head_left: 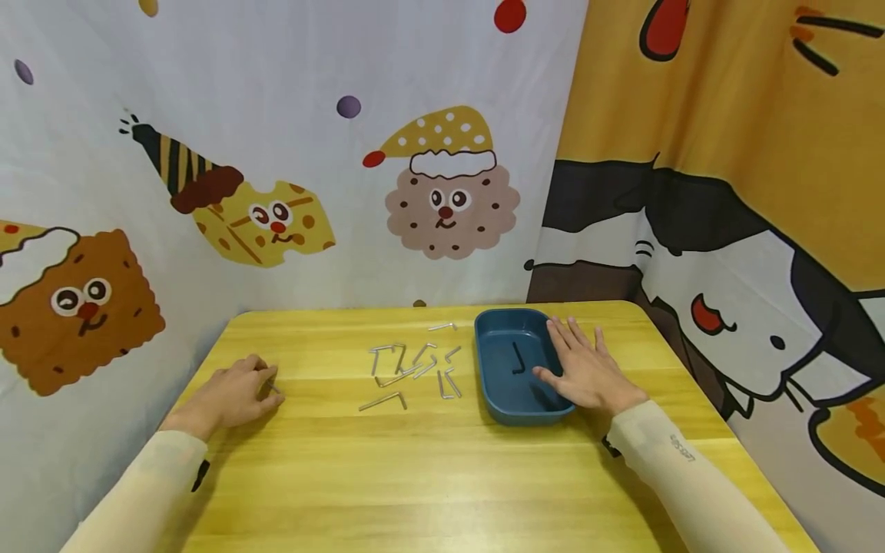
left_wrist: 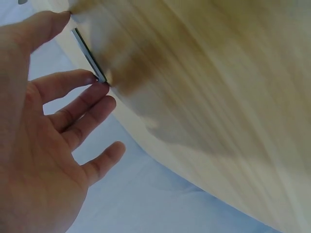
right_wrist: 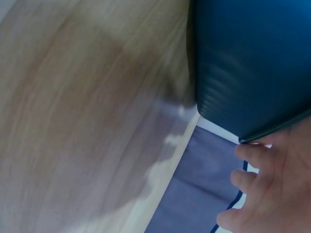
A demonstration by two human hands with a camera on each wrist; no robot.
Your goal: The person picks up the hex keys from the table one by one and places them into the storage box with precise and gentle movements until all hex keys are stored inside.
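Note:
My left hand [head_left: 238,390] is low over the table's left side, fingers bent and thumb apart. Its fingertips touch one end of a small hex key [left_wrist: 89,54] on the tabletop; in the left wrist view a gap separates the thumb from it. With fingers spread and fairly straight, my right hand [head_left: 588,372] rests on the right rim of a blue tray [head_left: 489,388], thumb over the inside. One dark hex key [head_left: 517,359] lies in the tray. Several silver L-shaped hex keys [head_left: 382,402] are scattered left of the tray.
Everything stands on a yellow wooden table [head_left: 415,476]. Behind it hangs a white curtain [head_left: 290,69] with cartoon prints, and a yellow printed cloth [head_left: 747,115] covers the right side.

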